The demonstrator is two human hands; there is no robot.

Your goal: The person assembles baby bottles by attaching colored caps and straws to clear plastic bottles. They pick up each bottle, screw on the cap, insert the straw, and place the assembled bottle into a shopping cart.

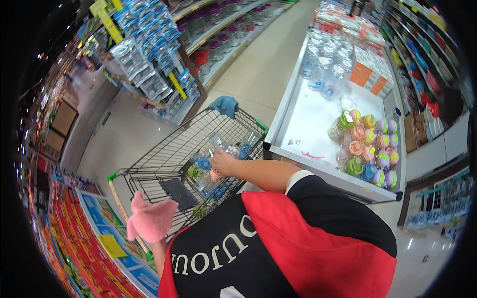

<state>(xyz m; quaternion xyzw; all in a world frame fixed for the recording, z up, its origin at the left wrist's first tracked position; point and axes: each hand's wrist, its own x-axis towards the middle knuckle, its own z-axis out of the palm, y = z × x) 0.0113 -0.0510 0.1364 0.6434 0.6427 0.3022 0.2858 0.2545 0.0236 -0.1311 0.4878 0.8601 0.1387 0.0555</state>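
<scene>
Several bottles (247, 143) lie in the cart (262, 126), where your right hand (223, 162) seems busy handling them, though I cannot tell whether it or your pink-covered left hand (150, 221) grips anything, so the next move calls for a sure hold.

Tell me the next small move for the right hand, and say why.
I'd probably firm up the grip and lift the clear bottle straight up: the right hand is down in the shopping cart with its fingers at that bottle, and other bottles lie close around it. How firmly it is held is hard to tell.
</scene>
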